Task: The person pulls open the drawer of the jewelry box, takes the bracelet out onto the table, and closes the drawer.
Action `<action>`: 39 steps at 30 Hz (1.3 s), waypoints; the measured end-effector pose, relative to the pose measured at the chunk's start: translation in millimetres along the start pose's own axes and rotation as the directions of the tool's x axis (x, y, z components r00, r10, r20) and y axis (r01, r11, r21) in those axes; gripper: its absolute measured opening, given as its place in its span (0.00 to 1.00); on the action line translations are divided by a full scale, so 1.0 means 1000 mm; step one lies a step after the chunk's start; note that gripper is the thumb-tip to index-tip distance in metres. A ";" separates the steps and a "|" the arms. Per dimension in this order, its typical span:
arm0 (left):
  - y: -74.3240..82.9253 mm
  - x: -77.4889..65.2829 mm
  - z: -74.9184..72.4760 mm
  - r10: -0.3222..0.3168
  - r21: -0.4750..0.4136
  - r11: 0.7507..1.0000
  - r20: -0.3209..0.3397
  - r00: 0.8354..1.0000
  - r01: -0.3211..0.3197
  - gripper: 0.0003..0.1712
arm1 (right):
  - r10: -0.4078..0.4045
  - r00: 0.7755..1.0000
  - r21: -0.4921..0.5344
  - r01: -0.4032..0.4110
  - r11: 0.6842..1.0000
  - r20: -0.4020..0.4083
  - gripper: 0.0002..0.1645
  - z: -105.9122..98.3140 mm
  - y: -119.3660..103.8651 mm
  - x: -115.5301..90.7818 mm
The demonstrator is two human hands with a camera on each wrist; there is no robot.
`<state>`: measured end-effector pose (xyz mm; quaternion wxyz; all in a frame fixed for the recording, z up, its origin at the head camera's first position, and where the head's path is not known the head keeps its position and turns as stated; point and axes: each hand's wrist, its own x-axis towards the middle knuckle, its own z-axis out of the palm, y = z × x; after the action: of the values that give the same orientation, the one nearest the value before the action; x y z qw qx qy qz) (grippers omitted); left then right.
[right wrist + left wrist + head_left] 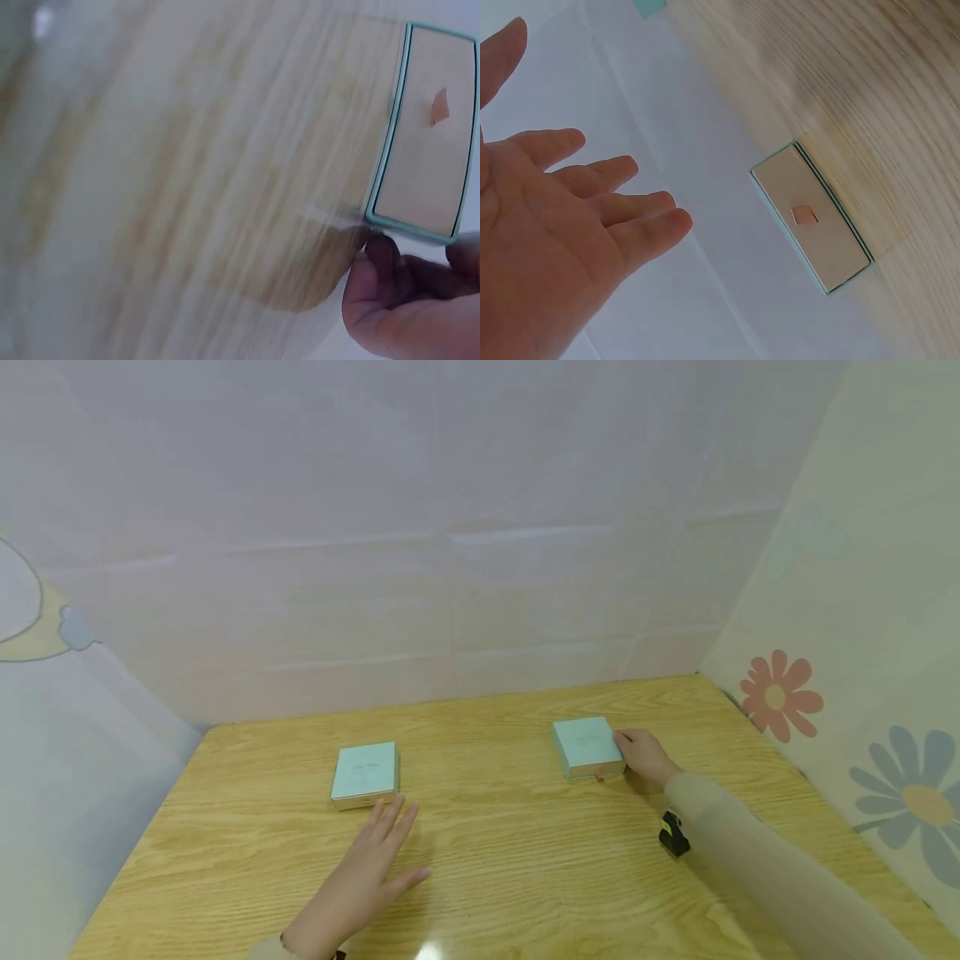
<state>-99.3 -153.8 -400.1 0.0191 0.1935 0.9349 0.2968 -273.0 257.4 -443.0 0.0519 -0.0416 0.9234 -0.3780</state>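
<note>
Two mint-green drawer-style gift boxes are in the head view, each with faint lettering on its lid. The right box (587, 742) has a beige front with a small brownish pull tab (440, 107). My right hand (647, 755) grips that box at its right side, thumb at the top edge; in the right wrist view the fingers (365, 289) curl against its end. The left box (366, 770) shows its beige front and pull tab (805, 215) in the left wrist view. Near its front right corner, my left hand (365, 866) is spread out, holding nothing.
Both boxes are on a wood-grain table (480, 827). A pale wall sheet (450, 568) stands behind its far edge. Along the right side runs a panel with printed flowers (780, 697). A black wrist device (673, 833) hangs beneath the right sleeve.
</note>
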 end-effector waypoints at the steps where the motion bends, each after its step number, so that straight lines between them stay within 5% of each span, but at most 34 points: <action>1: 0.001 0.001 0.000 0.003 -0.005 1.000 -0.001 1.000 -0.003 0.44 | 0.013 1.000 0.006 -0.013 1.000 0.010 0.26 -0.001 0.001 0.001; 8: 0.008 0.009 0.004 0.001 -0.029 1.000 -0.026 1.000 -0.002 0.42 | 0.080 0.994 0.073 -0.085 0.994 0.072 0.29 -0.003 0.005 0.004; 23: 0.016 0.016 0.019 -0.020 -0.122 0.992 -0.077 0.997 0.010 0.35 | -0.007 0.986 0.165 -0.021 0.986 0.168 0.37 -0.007 0.011 0.008; 39: 0.025 0.024 0.029 -0.044 -0.285 0.957 -0.003 0.999 0.041 0.37 | 0.032 0.984 0.131 -0.055 0.990 0.173 0.32 -0.005 0.010 0.010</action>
<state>-108.6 -109.9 -408.1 0.0488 0.1672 0.8864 0.4290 -283.4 266.4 -447.3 0.1416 -0.0498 0.8885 -0.4337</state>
